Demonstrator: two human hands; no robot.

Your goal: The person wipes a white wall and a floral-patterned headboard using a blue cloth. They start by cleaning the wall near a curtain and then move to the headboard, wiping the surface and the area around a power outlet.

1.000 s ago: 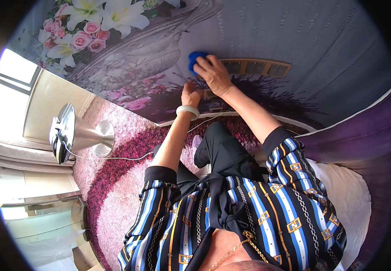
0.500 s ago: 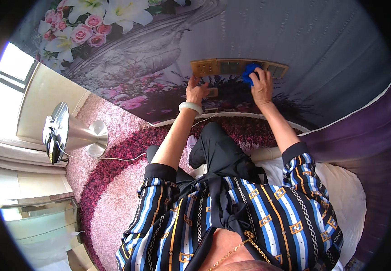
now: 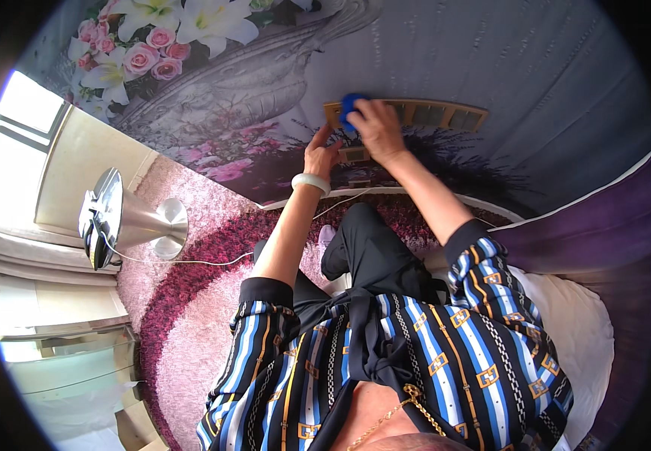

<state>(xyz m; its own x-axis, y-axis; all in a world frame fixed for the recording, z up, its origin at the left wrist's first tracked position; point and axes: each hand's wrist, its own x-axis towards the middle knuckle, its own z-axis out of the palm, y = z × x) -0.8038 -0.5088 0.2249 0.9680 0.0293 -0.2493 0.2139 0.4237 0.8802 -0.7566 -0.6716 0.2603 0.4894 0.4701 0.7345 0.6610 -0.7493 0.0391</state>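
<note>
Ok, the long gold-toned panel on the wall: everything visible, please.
The long gold-toned panel is a narrow strip set lengthwise on the grey, flower-printed wall, bowed in this fisheye view. Its right part shows squarish grey insets framed in gold tone; the material can't be told. The right hand holds a bunched blue cloth over its left part, hiding some of it. The left hand reaches its lower left edge; contact is unclear.

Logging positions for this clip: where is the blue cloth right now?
Top centre of the head view: the blue cloth is in the right hand, over the panel's left part, just above the left hand.
</note>
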